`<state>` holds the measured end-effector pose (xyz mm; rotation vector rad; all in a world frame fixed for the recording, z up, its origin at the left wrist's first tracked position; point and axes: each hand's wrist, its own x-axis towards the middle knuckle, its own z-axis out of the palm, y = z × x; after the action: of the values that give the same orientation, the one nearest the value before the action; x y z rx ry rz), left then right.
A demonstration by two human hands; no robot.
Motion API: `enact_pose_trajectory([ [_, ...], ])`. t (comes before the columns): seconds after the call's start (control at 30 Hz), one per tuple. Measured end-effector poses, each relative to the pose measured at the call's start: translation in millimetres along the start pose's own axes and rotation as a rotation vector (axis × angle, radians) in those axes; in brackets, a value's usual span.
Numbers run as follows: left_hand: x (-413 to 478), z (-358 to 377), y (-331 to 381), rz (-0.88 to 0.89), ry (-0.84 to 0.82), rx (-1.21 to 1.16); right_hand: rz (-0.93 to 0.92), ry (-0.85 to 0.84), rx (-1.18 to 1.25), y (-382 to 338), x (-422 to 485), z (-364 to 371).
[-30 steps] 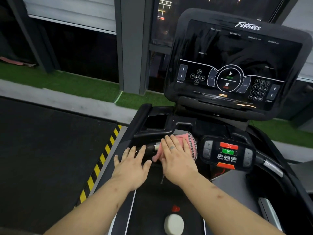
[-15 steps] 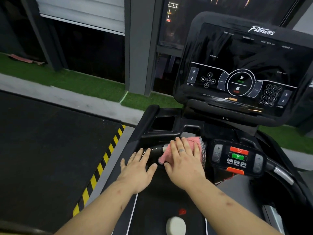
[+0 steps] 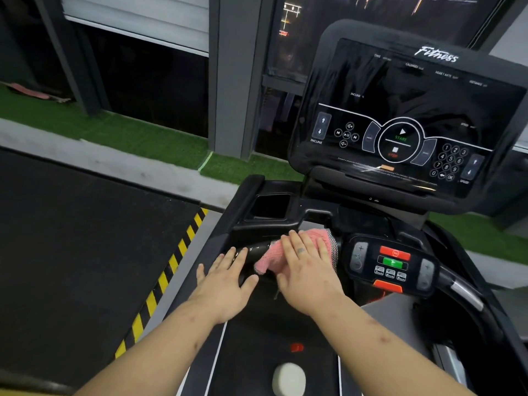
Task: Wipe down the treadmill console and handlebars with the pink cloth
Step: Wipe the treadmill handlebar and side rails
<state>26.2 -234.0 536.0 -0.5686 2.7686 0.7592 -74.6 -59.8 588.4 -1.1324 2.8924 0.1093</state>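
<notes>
Fingers (image 3: 297, 247) straight: right hand (image 3: 308, 277) presses fluffy pink cloth (image 3: 268, 260) on black handlebar (image 3: 258, 250) left of red-green button panel (image 3: 393, 264), left hand (image 3: 225, 284) empty; glossy console (image 3: 400, 90) probably unwiped.

The right hand (image 3: 307, 274) lay flat on the pink knitted cloth (image 3: 268, 257), which was draped over the black front handlebar (image 3: 257, 250). The left hand (image 3: 225, 284) sat just left of it, straight fingers reaching onto the same bar. Right of the cloth was the small black button panel (image 3: 393, 262), and the big dark touchscreen console (image 3: 400, 115) stood above and behind. A rectangular black holder recess (image 3: 270, 205) lay behind the left hand. Beneath the arms ran the black treadmill belt (image 3: 271, 324), a white rounded object (image 3: 288, 378) on it. The yellow-and-black striped strip (image 3: 171, 267) ran along the treadmill's left.
</notes>
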Motion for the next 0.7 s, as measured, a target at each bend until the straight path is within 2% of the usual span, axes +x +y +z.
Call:
enact_pose_trajectory([
  [0.2,-2.1,-2.2,-2.1,0.002,-0.013,-0.011,0.09,-0.001,0.023,20.5,-4.9,-6.8],
  [0.33,-1.1,-1.0,-2.3,0.001,-0.012,-0.016,0.154,-0.005,0.005,7.4,-0.9,-5.9],
  [0.7,0.2,-1.7,-1.9,0.005,-0.019,-0.014,-0.051,-0.152,-0.056,-41.5,28.3,0.3],
])
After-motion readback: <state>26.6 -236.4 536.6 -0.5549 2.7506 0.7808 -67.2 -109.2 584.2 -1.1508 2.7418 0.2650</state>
